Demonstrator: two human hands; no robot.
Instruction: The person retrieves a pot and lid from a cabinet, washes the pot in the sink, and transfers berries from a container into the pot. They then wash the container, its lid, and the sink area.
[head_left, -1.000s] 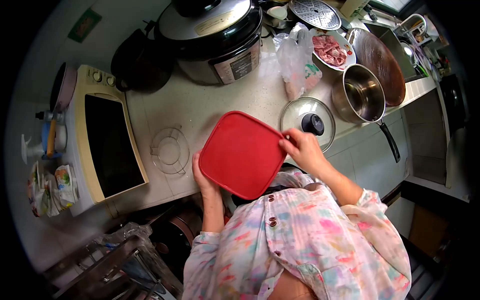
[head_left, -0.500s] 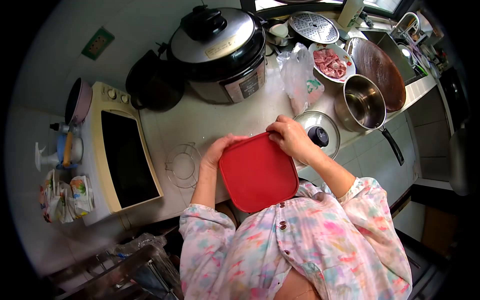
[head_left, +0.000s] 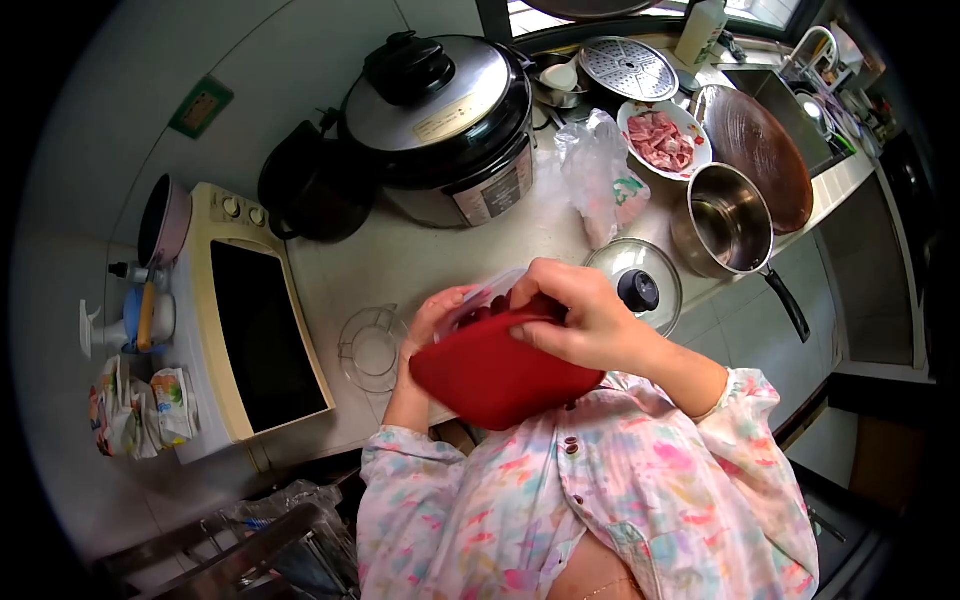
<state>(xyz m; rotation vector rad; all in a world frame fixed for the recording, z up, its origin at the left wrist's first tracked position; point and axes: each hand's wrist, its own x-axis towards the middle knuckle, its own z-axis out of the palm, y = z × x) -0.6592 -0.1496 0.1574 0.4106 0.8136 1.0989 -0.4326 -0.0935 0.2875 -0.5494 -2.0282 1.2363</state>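
Note:
A red square lid [head_left: 505, 375] is tilted up at its far edge, partly off a clear plastic container [head_left: 503, 284]. Small dark-red pieces show inside the gap; their kind I cannot make out. My right hand [head_left: 580, 312] pinches the lid's raised edge between thumb and fingers. Along the container's left side, my left hand [head_left: 432, 322] is wrapped round it, some fingers hidden. Both are held close to my body, above the counter's front edge. Just right of my right hand lies a glass pot lid [head_left: 620, 262] with a black knob.
A wire rack [head_left: 372, 348] lies left of my hands, beside the toaster oven [head_left: 262, 340]. Behind stand a pressure cooker [head_left: 430, 130], a plastic bag [head_left: 600, 180], a plate of raw meat [head_left: 660, 142] and a saucepan [head_left: 722, 222], its handle past the counter edge.
The red lid has gone from lying flat to being lifted at its far edge, uncovering part of the contents. My right hand has shifted from the rim to the raised edge.

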